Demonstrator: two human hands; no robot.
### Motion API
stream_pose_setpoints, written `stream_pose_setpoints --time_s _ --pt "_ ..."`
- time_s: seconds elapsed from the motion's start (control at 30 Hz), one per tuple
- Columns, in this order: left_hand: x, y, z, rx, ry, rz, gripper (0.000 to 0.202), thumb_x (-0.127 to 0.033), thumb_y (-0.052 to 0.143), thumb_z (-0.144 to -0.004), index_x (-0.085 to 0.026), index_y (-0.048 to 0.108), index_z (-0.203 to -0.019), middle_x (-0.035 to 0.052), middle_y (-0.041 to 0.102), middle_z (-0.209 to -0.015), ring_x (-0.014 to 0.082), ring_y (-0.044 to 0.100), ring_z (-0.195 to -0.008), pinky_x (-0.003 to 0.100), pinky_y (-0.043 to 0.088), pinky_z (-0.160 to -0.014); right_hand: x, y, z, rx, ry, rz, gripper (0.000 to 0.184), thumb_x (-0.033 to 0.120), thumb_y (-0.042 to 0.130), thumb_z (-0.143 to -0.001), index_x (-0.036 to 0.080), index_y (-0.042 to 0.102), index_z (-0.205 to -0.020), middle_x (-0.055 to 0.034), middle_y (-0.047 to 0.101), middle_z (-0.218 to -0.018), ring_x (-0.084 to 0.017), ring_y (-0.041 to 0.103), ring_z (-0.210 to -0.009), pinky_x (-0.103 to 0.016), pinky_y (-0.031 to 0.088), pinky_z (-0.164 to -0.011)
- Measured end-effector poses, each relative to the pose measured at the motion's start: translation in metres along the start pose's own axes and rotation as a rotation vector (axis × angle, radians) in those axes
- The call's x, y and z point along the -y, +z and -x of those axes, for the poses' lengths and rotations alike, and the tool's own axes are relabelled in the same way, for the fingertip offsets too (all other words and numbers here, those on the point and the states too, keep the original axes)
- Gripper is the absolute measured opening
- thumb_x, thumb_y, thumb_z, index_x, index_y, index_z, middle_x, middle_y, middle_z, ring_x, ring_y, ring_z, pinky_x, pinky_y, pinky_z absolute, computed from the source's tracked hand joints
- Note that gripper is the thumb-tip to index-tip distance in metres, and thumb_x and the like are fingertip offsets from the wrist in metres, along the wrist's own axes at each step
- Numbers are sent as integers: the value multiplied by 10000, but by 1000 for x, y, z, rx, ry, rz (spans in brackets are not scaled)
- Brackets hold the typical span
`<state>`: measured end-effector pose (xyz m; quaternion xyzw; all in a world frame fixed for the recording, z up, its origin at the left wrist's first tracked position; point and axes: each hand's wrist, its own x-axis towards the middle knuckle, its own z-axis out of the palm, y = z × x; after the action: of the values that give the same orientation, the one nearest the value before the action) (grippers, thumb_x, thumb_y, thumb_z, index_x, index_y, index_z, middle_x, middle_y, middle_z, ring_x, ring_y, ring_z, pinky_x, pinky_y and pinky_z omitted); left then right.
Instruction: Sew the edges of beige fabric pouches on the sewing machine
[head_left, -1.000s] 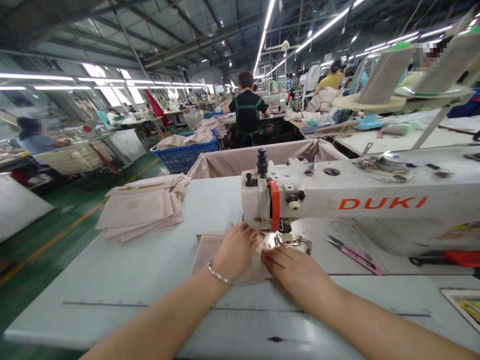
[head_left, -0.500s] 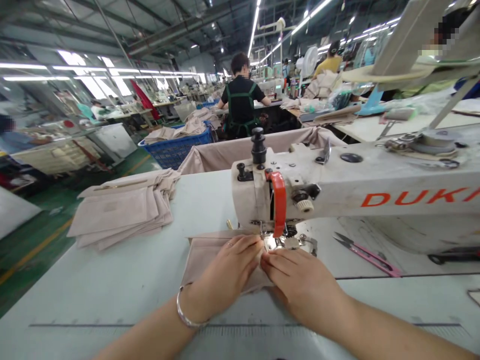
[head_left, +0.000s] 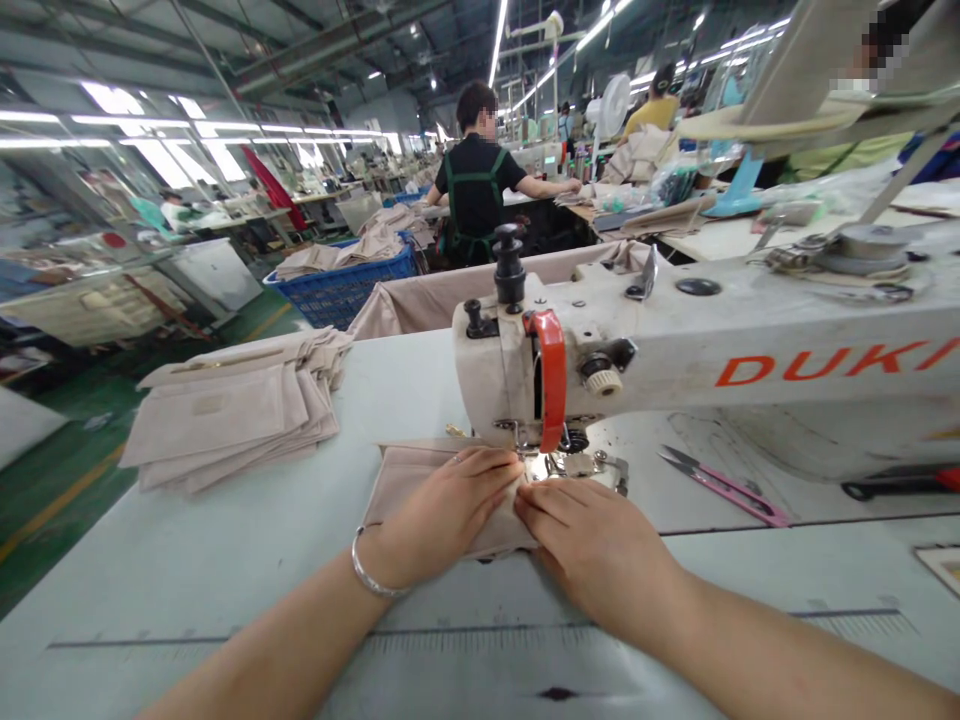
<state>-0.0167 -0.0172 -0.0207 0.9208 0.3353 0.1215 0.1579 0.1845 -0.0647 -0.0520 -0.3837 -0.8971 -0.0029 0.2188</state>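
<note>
A folded beige fabric piece (head_left: pixel 405 480) lies on the sewing machine bed, its right edge at the presser foot (head_left: pixel 541 466). My left hand (head_left: pixel 450 505) rests on top of this piece, fingers together and tips beside the foot; a silver bangle circles the wrist. Just in front of the foot, my right hand (head_left: pixel 589 535) has its fingers bent and closed on the fabric's near right edge. Both sets of fingertips almost meet, and they hide part of the seam. Above them stands the white sewing machine (head_left: pixel 675 350) with an orange guard (head_left: pixel 552 380).
Pink-handled thread snips (head_left: pixel 724 487) lie right of the needle area. A stack of beige fabric pieces (head_left: pixel 225 410) sits at the table's left. Beyond the table are a cloth-lined bin (head_left: pixel 420 305), a blue basket (head_left: pixel 341 285) and a co-worker (head_left: pixel 476 180) seen from behind.
The view has shifted slightly, so the table sits a little higher. My hands stay on the fabric at the foot with hardly any movement. The co-worker's right arm has stretched out sideways.
</note>
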Motion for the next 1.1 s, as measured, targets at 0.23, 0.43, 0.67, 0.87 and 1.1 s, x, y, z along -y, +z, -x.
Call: stream_pose_setpoints --time_s 0.23,0.43,0.67,0.87,1.1 --pt "-6 5 2 -45 -13 -9 330 -154 424 -979 -198 509 -1295 40 556 -1338 157 490 -1249 353 381 -1114 0 -4 3 32 -71 10 304 92 520 -875 82 612 -1165 -130 654 -1130 -262 582 -1065 -410 489 -924" --pt "-1 6 2 -37 -12 -11 339 -146 447 -972 -212 512 -1299 26 570 -1323 147 483 -1256 341 376 -1117 2 -2 3 32 -57 17 303 117 538 -877 82 615 -1167 -133 642 -1156 -270 571 -1072 -423 487 -930" --pt "3 5 -1 -43 -13 17 309 -152 455 -970 -218 549 -1256 25 586 -1284 151 509 -1212 342 393 -1093 0 0 4 60 -52 46 339 116 563 -866 86 602 -1201 -137 640 -1162 -281 566 -1091 -420 495 -922" --pt "0 -1 3 -16 6 60 377 -291 539 -945 -239 511 -1317 53 560 -1322 199 486 -1256 395 379 -1104 -2 -6 2 43 -41 -8 299 132 551 -872 117 620 -1162 -127 650 -1144 -267 584 -1084 -426 500 -901" --pt "-16 -4 18 34 85 0 449 -302 567 -907 -176 496 -1332 86 509 -1379 219 433 -1311 390 336 -1145 -40 -67 14 250 12 -223 565 14 483 -759 307 570 -1234 13 630 -1217 -185 559 -1123 -378 432 -989"
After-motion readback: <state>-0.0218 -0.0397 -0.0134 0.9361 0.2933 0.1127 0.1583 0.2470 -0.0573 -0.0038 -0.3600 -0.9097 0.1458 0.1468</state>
